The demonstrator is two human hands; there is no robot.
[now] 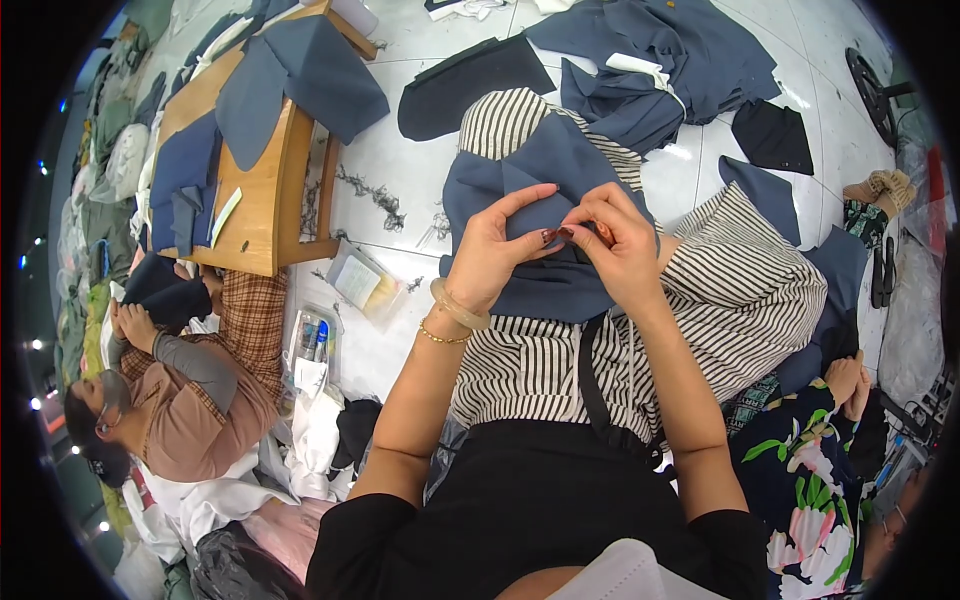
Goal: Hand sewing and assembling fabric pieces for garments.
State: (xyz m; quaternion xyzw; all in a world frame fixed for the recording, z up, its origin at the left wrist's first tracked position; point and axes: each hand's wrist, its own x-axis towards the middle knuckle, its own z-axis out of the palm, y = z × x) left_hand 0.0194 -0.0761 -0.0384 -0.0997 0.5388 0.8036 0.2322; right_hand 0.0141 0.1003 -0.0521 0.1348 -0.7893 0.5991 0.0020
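Both my hands are up over my lap, fingertips meeting above a blue-grey fabric piece [545, 285] draped across my striped trousers. My left hand [490, 245] has its index finger stretched out, while the thumb tip presses down at the meeting point. On the other side my right hand [618, 245] pinches with thumb and forefinger against that spot. Whatever is between the fingertips is too small to make out. A small orange-brown bit shows among the right hand's fingers, its kind unclear.
Left stands a wooden bench [285, 190] with blue-grey and navy cloth pieces. A seated co-worker [190, 400] handles dark cloth there. Ahead on the tiles lie a black cloth piece [470, 85] and a blue-grey cloth heap [680, 60]. Another person's flowered sleeve [810, 500] is close on my right.
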